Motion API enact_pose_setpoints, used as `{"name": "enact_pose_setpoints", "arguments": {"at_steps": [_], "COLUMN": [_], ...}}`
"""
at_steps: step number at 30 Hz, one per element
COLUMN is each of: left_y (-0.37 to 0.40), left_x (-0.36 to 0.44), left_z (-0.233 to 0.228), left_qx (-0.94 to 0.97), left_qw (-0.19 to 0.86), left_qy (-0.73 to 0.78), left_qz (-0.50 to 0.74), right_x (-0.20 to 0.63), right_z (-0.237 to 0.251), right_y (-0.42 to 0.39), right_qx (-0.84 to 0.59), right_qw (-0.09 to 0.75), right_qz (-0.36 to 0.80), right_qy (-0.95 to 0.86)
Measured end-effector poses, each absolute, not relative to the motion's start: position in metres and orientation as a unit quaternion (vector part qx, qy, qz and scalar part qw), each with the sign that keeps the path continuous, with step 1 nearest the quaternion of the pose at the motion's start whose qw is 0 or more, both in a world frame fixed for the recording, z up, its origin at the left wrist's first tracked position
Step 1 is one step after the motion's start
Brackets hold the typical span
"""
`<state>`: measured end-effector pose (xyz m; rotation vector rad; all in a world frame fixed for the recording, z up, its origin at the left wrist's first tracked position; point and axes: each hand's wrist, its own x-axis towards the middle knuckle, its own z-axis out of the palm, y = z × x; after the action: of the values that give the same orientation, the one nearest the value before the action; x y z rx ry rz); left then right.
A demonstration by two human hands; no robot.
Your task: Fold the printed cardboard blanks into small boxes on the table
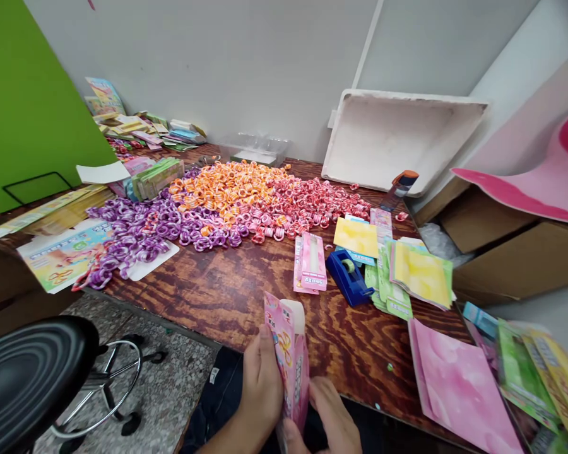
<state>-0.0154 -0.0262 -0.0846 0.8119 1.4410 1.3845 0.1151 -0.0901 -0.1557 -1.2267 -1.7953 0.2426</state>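
A pink printed packaging box [284, 340] stands tilted upright between my two hands near the front edge of the table. Its white top flap is up. My left hand [260, 378] is closed round its left side. From the right, my right hand [329, 416] grips the lower part, thumb toward me. Beyond the box lie flat pink boxes [310, 261] and a blue tape dispenser [348, 276]. A big heap of striped rings in orange [236, 189], purple [146, 221] and red [322, 198] spreads across the table behind them.
Flat yellow [419, 271] and green cards [388, 284] lie to the right, with pink sheets [459, 384] nearer me. A white tray [402, 139] leans against the wall beside a bottle [400, 189]. At left are a black stool [33, 378] and a green panel [33, 101].
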Motion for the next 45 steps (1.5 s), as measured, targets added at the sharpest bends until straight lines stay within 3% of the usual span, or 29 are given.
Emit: {"name": "enact_pose_setpoints", "arguments": {"at_steps": [4,11,17,24,28,31,36,45], "left_y": [-0.024,-0.051,-0.056,-0.046,-0.046,-0.045,-0.037,-0.026], "left_x": [-0.014,-0.005,-0.011,-0.02,-0.017,-0.013,-0.017,-0.016], "left_z": [-0.09,-0.118,-0.141,-0.132,-0.128,-0.128,-0.124,-0.113], "left_qx": [0.388,0.428,0.475,0.441,0.44,0.412,0.318,0.326], "left_qw": [0.453,0.503,0.469,0.396,0.456,0.479,0.46,0.48], "left_qy": [0.569,0.504,0.524,0.578,0.526,0.522,0.576,0.562], "left_qz": [0.565,0.556,0.529,0.561,0.567,0.573,0.596,0.589], "right_x": [0.115,0.105,0.095,0.084,0.083,0.085,0.09,0.094], "right_z": [-0.138,-0.119,-0.113,-0.138,-0.145,-0.142,-0.13,-0.12], "right_y": [-0.083,-0.075,-0.076,-0.082,-0.083,-0.081,-0.072,-0.072], "right_qx": [-0.53,-0.586,-0.609,-0.649,-0.67,-0.673,-0.559,-0.523], "right_qw": [0.433,0.495,0.5,0.493,0.483,0.494,0.536,0.524], "right_qz": [0.186,0.234,0.316,0.238,0.21,0.232,0.326,0.197], "right_qy": [-0.705,-0.597,-0.529,-0.529,-0.523,-0.5,-0.543,-0.642]}}
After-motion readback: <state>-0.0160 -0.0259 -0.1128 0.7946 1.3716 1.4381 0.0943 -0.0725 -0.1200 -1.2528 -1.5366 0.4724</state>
